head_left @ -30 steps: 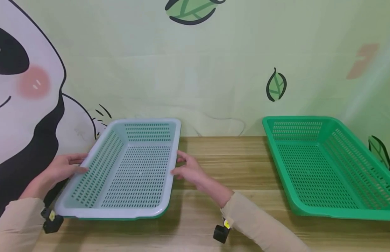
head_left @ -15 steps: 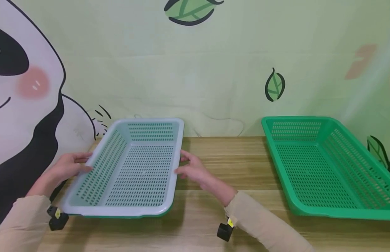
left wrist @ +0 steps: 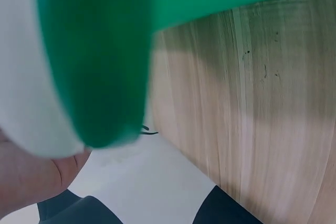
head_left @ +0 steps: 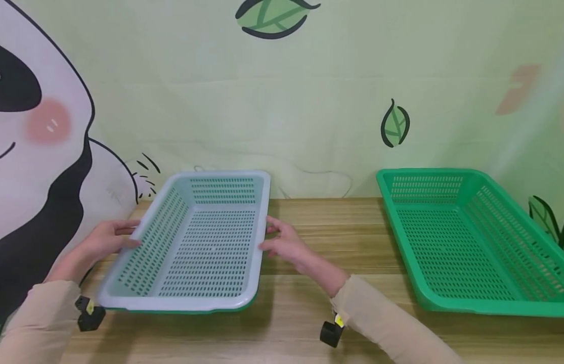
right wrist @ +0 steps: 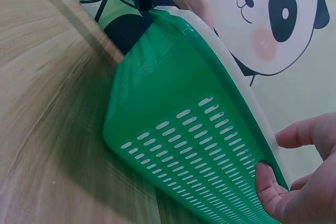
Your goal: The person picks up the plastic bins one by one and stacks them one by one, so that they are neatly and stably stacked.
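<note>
A white slotted plastic basket (head_left: 183,303) sits nested inside a green basket (right wrist: 163,85), at the left of the table in the head view. Its inside is bare. My left hand (head_left: 107,238) grips the left long rim, thumb on top. Across from it, my right hand (head_left: 287,244) pinches the right long rim. In the right wrist view its thumb touches the white rim while fingers curl under the green rim. Most of the left hand is out of the left wrist view. Whether the nested pair touches the table I cannot tell.
A second green basket (head_left: 445,253) stands at the right of the wooden table (head_left: 327,217). A wall sheet (head_left: 309,111) printed with a panda and leaves hangs behind. Bare wood lies between the baskets. A small black camera (head_left: 332,333) is strapped at each wrist.
Both hands have shifted a little to the right together with the nested white and green baskets. The grip on both rims looks the same. The right-hand green basket stays in place.
</note>
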Demonstrator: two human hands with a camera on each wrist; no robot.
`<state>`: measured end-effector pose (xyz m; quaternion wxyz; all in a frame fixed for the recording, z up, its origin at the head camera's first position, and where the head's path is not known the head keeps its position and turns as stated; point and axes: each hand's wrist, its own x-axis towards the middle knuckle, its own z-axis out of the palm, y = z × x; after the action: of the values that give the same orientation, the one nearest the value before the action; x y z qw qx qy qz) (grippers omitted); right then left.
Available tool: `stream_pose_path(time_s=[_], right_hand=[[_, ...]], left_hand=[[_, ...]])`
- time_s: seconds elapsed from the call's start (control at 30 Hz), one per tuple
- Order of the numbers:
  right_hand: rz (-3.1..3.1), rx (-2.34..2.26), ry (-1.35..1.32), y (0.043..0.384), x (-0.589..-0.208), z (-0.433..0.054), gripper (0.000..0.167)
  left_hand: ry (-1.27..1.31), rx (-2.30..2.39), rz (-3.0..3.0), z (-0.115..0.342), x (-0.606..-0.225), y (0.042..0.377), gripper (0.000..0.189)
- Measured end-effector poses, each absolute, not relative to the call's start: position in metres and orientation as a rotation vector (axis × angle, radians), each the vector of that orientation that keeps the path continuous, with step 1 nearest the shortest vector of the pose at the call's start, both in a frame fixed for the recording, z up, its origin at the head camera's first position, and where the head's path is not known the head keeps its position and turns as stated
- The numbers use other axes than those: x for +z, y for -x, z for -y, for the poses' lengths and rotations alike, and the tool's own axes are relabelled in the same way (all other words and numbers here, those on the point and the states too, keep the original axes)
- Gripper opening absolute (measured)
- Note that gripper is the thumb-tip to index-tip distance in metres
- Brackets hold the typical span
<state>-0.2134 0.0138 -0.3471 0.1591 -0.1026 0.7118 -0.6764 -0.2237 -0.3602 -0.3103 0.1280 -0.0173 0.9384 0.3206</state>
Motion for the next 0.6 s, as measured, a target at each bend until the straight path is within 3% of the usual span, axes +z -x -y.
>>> stream_pose_path(time_s=[0.6], right_hand=[[-2.060,-1.932,0.244,0.215,-0.348,-0.021,0.073]], left_hand=[[0.004,0.956,-2.736,0.345,-0.304,0.220,0.064]])
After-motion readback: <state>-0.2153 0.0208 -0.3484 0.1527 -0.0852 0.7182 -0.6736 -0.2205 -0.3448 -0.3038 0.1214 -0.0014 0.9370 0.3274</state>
